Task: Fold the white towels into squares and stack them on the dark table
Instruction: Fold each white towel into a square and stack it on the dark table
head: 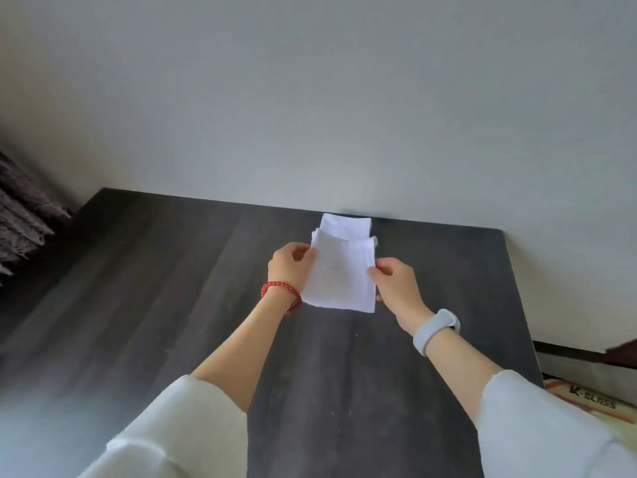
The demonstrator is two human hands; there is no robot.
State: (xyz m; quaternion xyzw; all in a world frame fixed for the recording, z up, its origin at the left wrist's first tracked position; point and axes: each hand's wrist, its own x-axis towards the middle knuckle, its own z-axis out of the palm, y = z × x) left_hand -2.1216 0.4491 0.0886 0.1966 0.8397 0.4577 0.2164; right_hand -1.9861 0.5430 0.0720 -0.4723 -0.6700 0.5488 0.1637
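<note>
Fingertips of my left hand [291,267] pinch the left edge of a folded white towel [341,274], thumb on top and the other fingers curled behind the cloth. My right hand [393,284] grips the right edge the same way, thumb pressed on the front face, fingers tucked underneath. Between the two hands the towel hangs as a tall rectangle, its lower edge just above or touching the dark table [172,305]; I cannot tell which. Beyond its top edge, partly hidden by it, a second white towel [346,225] lies folded on the table right against the pale wall [310,98]. A red bead bracelet [281,294] circles my left wrist and a grey band [436,331] sits on my right wrist. White sleeves [193,426] cover both forearms up to about the elbow. A dark fringed fabric [20,215] shows at the far left.
</note>
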